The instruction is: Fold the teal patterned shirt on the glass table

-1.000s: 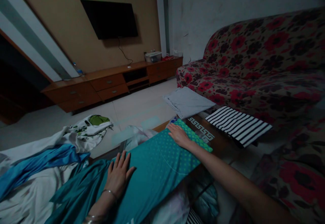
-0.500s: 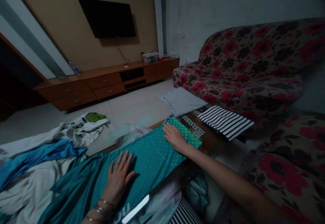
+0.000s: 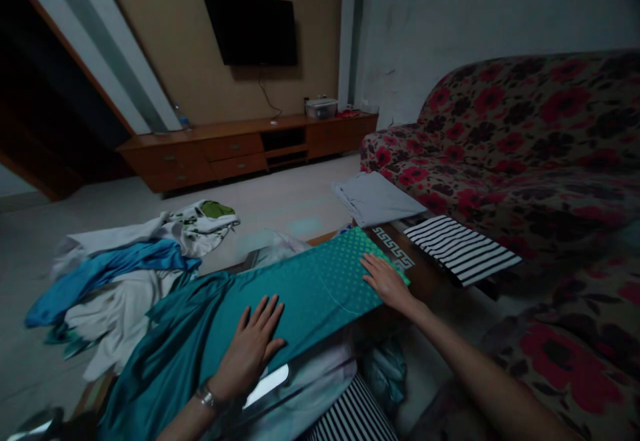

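Observation:
A teal garment (image 3: 305, 288) with a dotted green end lies stretched flat across a low wooden table (image 3: 430, 274). My left hand (image 3: 253, 348) rests palm down on its middle, fingers spread, a bracelet on the wrist. My right hand (image 3: 385, 283) presses flat on the garment's right end near the dotted part. Neither hand grips anything.
A heap of white, blue and green clothes (image 3: 125, 268) lies at the left. A folded grey cloth (image 3: 375, 198) and a folded striped cloth (image 3: 460, 248) sit at the table's far right. A floral sofa (image 3: 525, 148) stands right; a TV cabinet (image 3: 240, 151) at the back wall.
My right hand has slid toward me along the garment's right end. My left hand stays flat on the cloth. The camera has turned left.

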`<state>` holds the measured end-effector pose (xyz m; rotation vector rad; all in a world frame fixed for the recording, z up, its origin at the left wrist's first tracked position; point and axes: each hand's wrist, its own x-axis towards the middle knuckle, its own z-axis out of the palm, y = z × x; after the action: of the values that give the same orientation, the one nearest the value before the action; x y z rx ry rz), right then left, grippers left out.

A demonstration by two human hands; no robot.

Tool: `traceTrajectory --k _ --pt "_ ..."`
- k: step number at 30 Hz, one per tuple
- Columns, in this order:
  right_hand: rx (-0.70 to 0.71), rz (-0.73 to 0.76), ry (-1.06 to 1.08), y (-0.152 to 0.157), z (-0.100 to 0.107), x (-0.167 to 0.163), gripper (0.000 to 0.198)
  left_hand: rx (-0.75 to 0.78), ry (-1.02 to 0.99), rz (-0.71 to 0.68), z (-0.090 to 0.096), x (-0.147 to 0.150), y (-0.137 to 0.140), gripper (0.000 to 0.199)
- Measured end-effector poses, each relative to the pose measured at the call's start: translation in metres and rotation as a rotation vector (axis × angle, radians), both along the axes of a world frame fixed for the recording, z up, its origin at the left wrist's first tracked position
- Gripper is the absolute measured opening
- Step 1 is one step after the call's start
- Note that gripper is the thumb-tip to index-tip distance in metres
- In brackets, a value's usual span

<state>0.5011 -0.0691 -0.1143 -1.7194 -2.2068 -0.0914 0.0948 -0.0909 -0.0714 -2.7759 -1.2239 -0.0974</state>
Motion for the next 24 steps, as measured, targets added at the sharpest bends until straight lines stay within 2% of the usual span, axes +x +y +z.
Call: traceTrajectory --k 5,8,14,18,21,24 --pt "0.060 0.035 -0.030 -0.006 -0.021 0.020 0.049 -0.133 -0.058 0.048 0.013 0.001 -0.016 0.065" --pt "0.065 0.081 -0.014 -0.008 -0.034 0.039 0.052 -0.161 -0.135 0.074 0.014 0.003 -0.027 0.067" --pt "0.015 0.141 0.040 -0.018 -0.053 0.079 0.053 -0.130 -0.297 0.089 -0.001 0.013 -0.051 0.071" --pt "0.059 0.188 0.022 -0.012 -0.056 0.094 0.049 -0.097 -0.362 0.103 -0.009 0.016 -0.062 0.071" --pt "0.109 0.234 -0.023 0.002 -0.037 0.066 0.047 -0.112 -0.397 0.132 -0.009 0.020 -0.068 0.068" --pt "0.087 0.346 -0.035 0.008 0.001 -0.015 0.046 -0.169 -0.450 0.155 0.000 0.025 -0.079 0.062"
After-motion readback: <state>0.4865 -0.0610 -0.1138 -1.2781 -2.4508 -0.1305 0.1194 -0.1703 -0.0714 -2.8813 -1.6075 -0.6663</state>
